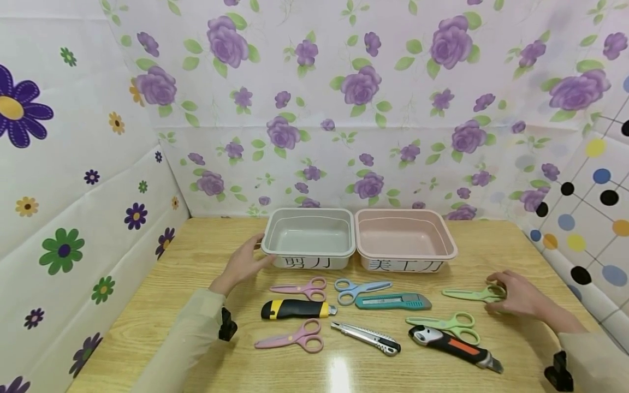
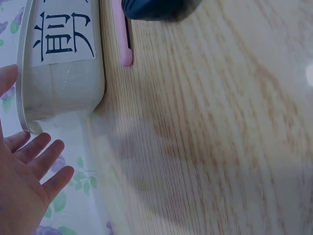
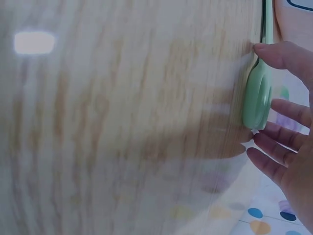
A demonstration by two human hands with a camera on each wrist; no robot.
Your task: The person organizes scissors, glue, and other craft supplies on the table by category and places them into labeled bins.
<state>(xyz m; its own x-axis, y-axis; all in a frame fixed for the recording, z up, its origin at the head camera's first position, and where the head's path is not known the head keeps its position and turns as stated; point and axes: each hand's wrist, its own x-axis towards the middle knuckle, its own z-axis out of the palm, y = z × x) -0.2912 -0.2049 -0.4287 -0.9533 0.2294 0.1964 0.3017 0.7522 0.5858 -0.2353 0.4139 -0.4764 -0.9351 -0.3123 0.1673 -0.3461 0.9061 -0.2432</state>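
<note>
My left hand [image 1: 244,266] is at the left end of a pale grey bin [image 1: 308,254], fingers spread and at its rim. In the left wrist view the left hand [image 2: 24,181] shows straight fingers beside that bin. On the right, my right hand [image 1: 522,299] is around the handle end of green scissors [image 1: 474,295] lying on the table. The right wrist view shows the thumb of the right hand [image 3: 286,117] at the scissors [image 3: 257,93], the other fingers extended and spread near the handle loops.
A pink bin [image 1: 407,256] stands beside the grey one. In front lie pink scissors [image 1: 290,340], blue scissors [image 1: 361,287], other green scissors [image 1: 442,324], a yellow-black cutter [image 1: 295,309], a teal cutter [image 1: 393,301], a silver cutter [image 1: 363,335] and a black-orange cutter [image 1: 454,347].
</note>
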